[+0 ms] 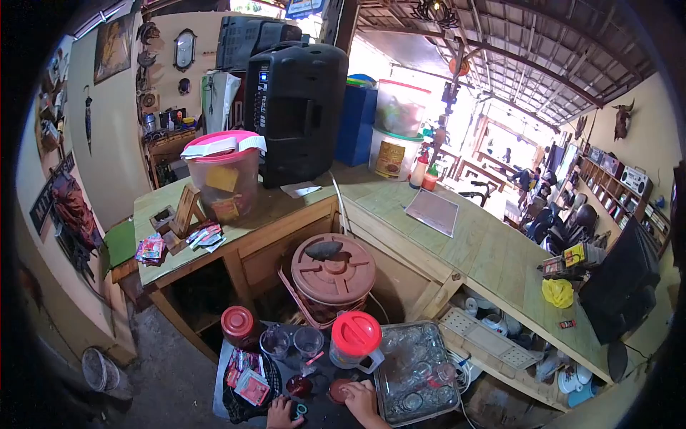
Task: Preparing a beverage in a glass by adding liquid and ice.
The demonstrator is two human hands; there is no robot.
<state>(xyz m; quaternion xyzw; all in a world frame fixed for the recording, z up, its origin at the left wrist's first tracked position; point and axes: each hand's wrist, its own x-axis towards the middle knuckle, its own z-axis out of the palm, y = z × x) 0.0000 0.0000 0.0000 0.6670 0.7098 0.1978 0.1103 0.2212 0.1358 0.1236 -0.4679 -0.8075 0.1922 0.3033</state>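
Bare left hand (pixel 283 414), bare right hand (pixel 361 402)

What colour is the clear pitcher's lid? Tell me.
Bright red; the pitcher's lid shows best in the head view.

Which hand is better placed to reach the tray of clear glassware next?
Probably the right hand: it lies just beside the tray. The left hand is farther off, with the right in between.

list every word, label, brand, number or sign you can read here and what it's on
I'm not copying out any wording, but print shows here:
Blue sign, top edge: pale lettering, cut off.
Dark wall sign, left: pale lettering, partly hidden.
Gold label on the white tub: too small.
Packets on the counter: too small.
Pink sachets near the left hand: too small, blurred.
Black speaker: markings too small.
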